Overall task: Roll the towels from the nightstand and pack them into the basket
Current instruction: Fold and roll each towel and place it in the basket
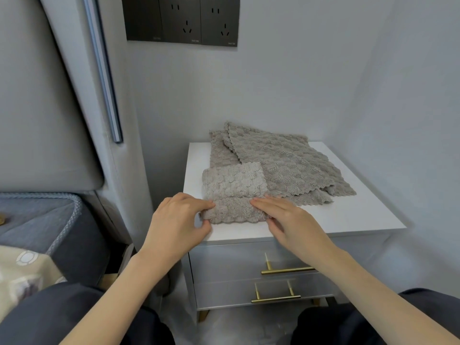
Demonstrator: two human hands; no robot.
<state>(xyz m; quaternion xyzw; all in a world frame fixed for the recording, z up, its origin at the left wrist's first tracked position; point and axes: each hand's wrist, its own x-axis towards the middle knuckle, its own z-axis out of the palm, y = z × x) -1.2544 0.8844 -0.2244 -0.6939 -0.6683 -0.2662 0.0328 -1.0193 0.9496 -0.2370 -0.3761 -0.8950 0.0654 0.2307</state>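
View from the head camera, at the rolling step of the task. We see the front towel (234, 183) lying as a folded strip on the near left part of the white nightstand (353, 220), with its near end already turned over into a short roll (234, 211). The long axis of this roll runs left to right across the person, while the flat remainder of the strip extends away from the hands toward the wall (273, 95). We judge that the coming move therefore calls for a push straight away from the body, along the strip and square to the roll. The left hand (174, 220) pinches the roll's left end, fingers curled over the top and thumb against the near edge. The right hand (288, 220) lies on the right end with fingers nearly straight and pressed flat on the pile. Its thumb sits low by the near edge, and we cannot tell whether it tucks beneath. The two hands stand about equally near, one at each end, so neither leads. The stacked towels (286, 165) lie spread behind and to the right, their left edge touching or overlapped by the far end of the strip, which could drag as the roll advances. These remain unrolled, so we judge the task to be at an early stage. The basket is not in view.
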